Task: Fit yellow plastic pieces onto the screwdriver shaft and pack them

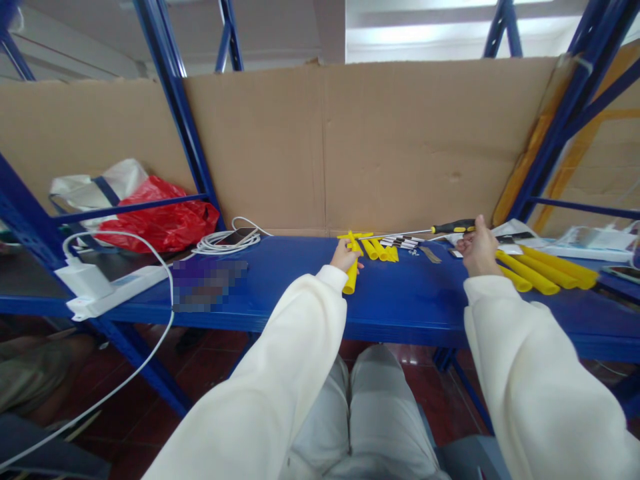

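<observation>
Blue metal makes the shelf (280,267), and its front edge runs straight across, close to the person's knees. A brown cardboard wall (400,147) stands up at the back and shuts that side. Blue posts (175,107) rise at the left and right. There is a bare patch of shelf between the two hands, and more to the left, up to the white power strip (115,287) and the red bag (160,217).

The left hand (344,257) is closed around a yellow tube (351,277), which lies on the shelf and points toward the front edge. Short yellow pieces (380,250) lie just beside it.

The right hand (477,252) is loosely curled, thumb up by the end of the screwdriver (453,227) handle. I cannot tell if it grips it. Long yellow tubes (545,270) lie just to its right.
</observation>
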Motion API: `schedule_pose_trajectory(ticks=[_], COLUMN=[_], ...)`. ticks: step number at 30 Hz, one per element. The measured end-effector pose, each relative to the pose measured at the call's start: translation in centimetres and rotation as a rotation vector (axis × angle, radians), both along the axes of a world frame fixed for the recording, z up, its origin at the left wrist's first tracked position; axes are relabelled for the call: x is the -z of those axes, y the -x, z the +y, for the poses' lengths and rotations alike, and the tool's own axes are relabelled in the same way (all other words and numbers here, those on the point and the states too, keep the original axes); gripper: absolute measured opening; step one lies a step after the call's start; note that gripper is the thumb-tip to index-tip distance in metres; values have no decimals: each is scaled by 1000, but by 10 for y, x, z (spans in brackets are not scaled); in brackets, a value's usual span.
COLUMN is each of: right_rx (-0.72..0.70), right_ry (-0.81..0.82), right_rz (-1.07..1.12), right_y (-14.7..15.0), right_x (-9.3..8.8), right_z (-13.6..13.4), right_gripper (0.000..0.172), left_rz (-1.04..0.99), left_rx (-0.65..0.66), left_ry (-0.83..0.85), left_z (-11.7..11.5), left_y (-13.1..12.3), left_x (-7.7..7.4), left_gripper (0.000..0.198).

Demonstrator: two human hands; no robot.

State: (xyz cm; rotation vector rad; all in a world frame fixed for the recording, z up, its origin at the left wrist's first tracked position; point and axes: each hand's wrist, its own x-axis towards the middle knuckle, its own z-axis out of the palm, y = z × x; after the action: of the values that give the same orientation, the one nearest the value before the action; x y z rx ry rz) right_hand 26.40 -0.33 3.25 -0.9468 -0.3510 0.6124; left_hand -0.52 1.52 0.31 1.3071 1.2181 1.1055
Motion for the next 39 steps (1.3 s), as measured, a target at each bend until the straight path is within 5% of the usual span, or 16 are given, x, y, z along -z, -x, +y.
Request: schedule_pose_trajectory(ticks=[21,39], right_rx=[-86,-99], right_ry=[-191,-132], right_rz=[71,40], right_y=[-5,-6], right_x=[-3,-2], right_z=[-2,-2], right_gripper=[45,48], left_rz=[0,2], left_rx=[15,27], left_ry=[2,-1], left_z=[-2,1], left_y=[0,0], left_x=[-1,1], left_gripper=[41,42])
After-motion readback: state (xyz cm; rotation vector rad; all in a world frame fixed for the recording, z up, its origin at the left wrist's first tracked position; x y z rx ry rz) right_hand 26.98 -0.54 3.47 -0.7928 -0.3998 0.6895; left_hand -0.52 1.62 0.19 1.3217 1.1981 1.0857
